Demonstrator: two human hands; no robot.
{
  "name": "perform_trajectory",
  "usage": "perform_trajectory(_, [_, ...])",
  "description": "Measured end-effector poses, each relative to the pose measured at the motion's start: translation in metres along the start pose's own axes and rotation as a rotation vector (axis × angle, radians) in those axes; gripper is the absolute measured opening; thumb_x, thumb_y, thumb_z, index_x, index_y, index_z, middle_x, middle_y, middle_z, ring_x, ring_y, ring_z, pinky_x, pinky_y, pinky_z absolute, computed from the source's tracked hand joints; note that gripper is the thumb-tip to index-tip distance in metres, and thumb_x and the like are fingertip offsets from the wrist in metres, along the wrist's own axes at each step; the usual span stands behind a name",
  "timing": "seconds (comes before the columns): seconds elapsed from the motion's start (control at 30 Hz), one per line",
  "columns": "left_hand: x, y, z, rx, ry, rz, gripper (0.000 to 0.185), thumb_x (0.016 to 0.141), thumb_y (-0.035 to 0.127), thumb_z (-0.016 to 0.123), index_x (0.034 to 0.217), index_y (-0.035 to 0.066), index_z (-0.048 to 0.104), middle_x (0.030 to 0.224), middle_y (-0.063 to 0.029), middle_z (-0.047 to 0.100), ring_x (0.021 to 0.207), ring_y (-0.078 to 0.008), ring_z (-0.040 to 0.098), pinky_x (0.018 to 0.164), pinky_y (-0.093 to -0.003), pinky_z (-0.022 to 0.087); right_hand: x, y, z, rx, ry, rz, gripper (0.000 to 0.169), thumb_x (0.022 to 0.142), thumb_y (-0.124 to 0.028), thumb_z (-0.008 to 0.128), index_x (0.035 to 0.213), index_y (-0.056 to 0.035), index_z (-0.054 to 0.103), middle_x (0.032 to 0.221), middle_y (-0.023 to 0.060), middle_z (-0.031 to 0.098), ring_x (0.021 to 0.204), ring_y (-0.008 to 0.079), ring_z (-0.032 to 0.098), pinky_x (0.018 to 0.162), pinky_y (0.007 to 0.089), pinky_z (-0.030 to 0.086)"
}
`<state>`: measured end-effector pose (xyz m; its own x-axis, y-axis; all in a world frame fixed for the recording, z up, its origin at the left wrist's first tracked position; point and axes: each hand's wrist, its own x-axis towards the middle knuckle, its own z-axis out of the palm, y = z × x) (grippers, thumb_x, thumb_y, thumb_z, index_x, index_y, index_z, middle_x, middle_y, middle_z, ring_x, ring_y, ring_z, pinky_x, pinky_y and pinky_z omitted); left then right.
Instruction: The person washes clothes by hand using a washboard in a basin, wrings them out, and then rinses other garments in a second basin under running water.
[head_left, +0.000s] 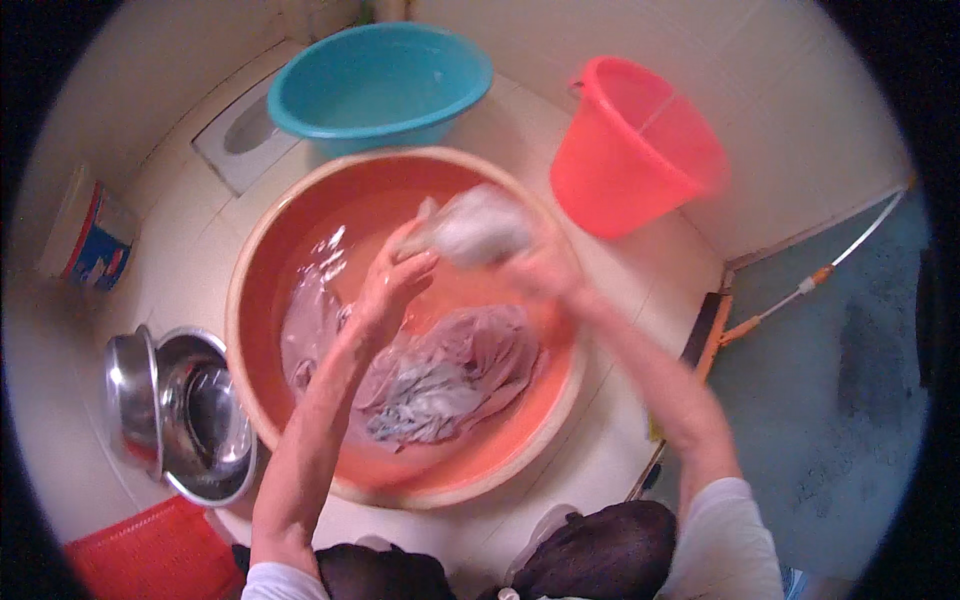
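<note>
A large round orange plastic tub (409, 499) with water stands on the floor before me. Above its far half, a light grey bunched cloth (480, 226) is stretched between my two hands and blurred by motion. My left hand (397, 274) grips the cloth's left end, with some fingers apart. On the cloth's right end is my right hand (541, 268), blurred. Below them, wet pinkish fabric (502, 349) and a patterned grey-white cloth (427, 401) lie heaped in the water. More pale pink fabric (307, 322) is submerged at the tub's left side.
Behind the tub are a teal basin (375, 133) and a squat toilet pan (251, 135); a red bucket (622, 180) stands back right. Steel basins (206, 412) and a red mat (157, 551) are at left. An orange floor squeegee (712, 337) lies at right. A labelled container (97, 240) is far left.
</note>
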<state>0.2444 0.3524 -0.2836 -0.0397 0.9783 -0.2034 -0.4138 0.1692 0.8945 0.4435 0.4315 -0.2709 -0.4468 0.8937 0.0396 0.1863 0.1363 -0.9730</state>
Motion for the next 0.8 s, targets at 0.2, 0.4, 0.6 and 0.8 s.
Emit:
perform_trajectory(0.2, [-0.003, 0.0, -0.072, 0.729, 0.204, -0.095, 0.05, 0.078, 0.034, 0.06, 0.115, 0.001, 0.053, 0.117, -0.017, 0.051, 0.108, -0.0262, 0.049, 0.091, -0.036, 0.039, 0.07, -0.065, -0.195, -0.199, 0.407, 0.2, 0.05, 0.072, -0.034, 0.07, 0.107, -0.0025, 0.053, 0.081, 0.0057, 0.061, 0.062, 0.0104, 0.058, 0.046, 0.0245, 0.044])
perform_trajectory(0.4, [-0.038, -0.052, -0.129, 1.529, 0.228, -0.246, 0.06, 0.064, 0.037, 0.068, 0.11, 0.001, 0.054, 0.117, -0.0293, 0.045, 0.112, -0.0444, 0.039, 0.096, -0.0491, 0.033, 0.09, -0.031, -0.263, -0.675, 0.773, 0.136, 0.079, 0.068, -0.051, 0.069, 0.122, 0.0012, 0.043, 0.102, 0.0154, 0.058, 0.093, 0.0261, 0.055, 0.083, 0.0376, 0.046])
perform_trajectory(0.6, [-0.051, -0.087, -0.152, 1.333, 0.004, -0.104, 0.043, 0.073, 0.025, 0.059, 0.109, 0.002, 0.054, 0.11, -0.0242, 0.054, 0.104, -0.0384, 0.05, 0.09, -0.0425, 0.039, 0.02, 0.018, -0.023, -0.791, -0.069, -0.23, 0.034, 0.072, -0.02, 0.062, 0.1, -0.0015, 0.057, 0.101, 0.0168, 0.058, 0.092, 0.0292, 0.057, 0.08, 0.0394, 0.045])
perform_trajectory(0.8, [-0.031, -0.079, -0.126, 1.291, 0.289, -0.1, 0.04, 0.079, 0.029, 0.058, 0.108, 0.001, 0.053, 0.09, -0.0225, 0.059, 0.09, -0.0361, 0.057, 0.08, -0.0437, 0.044, -0.106, 0.081, 0.104, -0.845, -0.834, -0.053, 0.033, 0.074, -0.023, 0.062, 0.093, 0.0023, 0.055, 0.095, 0.022, 0.058, 0.09, 0.036, 0.056, 0.077, 0.0428, 0.045])
